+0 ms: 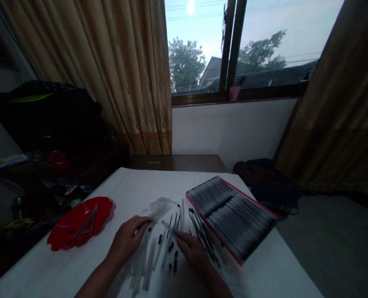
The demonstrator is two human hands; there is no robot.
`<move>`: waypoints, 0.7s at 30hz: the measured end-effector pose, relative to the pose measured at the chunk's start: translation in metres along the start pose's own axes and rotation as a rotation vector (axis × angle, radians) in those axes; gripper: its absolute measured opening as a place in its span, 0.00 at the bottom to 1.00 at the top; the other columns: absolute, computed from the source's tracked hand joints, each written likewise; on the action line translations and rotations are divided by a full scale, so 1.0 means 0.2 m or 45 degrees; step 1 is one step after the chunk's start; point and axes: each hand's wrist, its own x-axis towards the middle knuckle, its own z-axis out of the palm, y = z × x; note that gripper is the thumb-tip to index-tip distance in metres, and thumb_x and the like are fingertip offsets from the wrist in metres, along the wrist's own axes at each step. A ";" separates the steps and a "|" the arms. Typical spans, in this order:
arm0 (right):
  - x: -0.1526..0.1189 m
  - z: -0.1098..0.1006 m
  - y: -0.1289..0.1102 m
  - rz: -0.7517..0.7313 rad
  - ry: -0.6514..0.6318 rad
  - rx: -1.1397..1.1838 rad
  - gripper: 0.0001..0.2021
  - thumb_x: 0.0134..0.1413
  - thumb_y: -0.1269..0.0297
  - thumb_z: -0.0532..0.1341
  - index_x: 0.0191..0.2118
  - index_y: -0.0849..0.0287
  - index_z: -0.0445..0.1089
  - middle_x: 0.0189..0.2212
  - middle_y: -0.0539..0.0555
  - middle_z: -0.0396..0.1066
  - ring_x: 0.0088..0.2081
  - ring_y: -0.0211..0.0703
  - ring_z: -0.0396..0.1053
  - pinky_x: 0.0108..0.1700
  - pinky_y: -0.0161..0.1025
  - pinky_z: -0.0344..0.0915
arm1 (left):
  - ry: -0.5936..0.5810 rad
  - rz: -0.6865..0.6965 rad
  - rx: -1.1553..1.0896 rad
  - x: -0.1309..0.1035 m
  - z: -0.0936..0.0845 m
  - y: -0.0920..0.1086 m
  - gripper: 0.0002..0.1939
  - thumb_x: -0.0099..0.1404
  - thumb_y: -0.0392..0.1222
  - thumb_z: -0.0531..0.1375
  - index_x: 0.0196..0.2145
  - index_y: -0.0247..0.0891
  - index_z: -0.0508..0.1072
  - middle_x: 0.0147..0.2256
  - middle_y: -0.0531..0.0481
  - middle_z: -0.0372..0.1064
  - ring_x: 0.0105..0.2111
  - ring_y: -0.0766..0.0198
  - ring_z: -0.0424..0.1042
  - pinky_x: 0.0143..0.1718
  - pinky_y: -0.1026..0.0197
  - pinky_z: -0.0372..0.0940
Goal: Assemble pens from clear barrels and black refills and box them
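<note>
My right hand (pixel 191 250) pinches a clear, thin pen barrel (pixel 166 225) that points up and to the left. To its left, my left hand (pixel 129 236) has thumb and forefinger pressed together near a heap of clear tubes (pixel 162 206); what they hold, if anything, is too small to make out. Below and between my hands lie more clear barrels (pixel 145 265) and several small black caps (pixel 171 247). Thin dark refills (pixel 178 219) lie just beyond my right fingers. A bundle of black sticks (pixel 204 234) rests right of that hand.
A red-edged tray (pixel 240 261) packed with rows of pens sits on the right of the white table (pixel 124 182). On the left stands a red scalloped bowl (pixel 90 207) with clear pieces inside. Beyond the table are a low brown cabinet (pixel 196 162) and a dark bundle (pixel 264 182).
</note>
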 end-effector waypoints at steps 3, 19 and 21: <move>0.00 0.00 -0.01 -0.015 -0.044 -0.034 0.16 0.54 0.56 0.57 0.44 0.53 0.75 0.38 0.54 0.76 0.43 0.53 0.71 0.48 0.47 0.62 | -0.011 0.054 0.096 0.00 -0.04 -0.01 0.14 0.63 0.47 0.51 0.39 0.47 0.76 0.37 0.51 0.75 0.40 0.58 0.72 0.44 0.57 0.63; -0.02 0.04 0.00 -0.055 -0.147 -0.222 0.14 0.52 0.62 0.55 0.41 0.49 0.77 0.32 0.54 0.76 0.36 0.51 0.71 0.39 0.43 0.63 | -0.173 0.372 0.410 -0.07 -0.07 0.05 0.12 0.62 0.35 0.55 0.37 0.52 0.74 0.34 0.54 0.73 0.40 0.60 0.69 0.57 0.40 0.40; -0.02 0.03 0.07 -0.047 -0.157 -0.215 0.14 0.50 0.58 0.57 0.39 0.48 0.77 0.30 0.55 0.75 0.34 0.52 0.71 0.38 0.44 0.64 | -0.188 0.427 0.441 -0.08 -0.07 0.07 0.12 0.62 0.35 0.56 0.40 0.50 0.71 0.35 0.54 0.73 0.40 0.60 0.69 0.58 0.41 0.41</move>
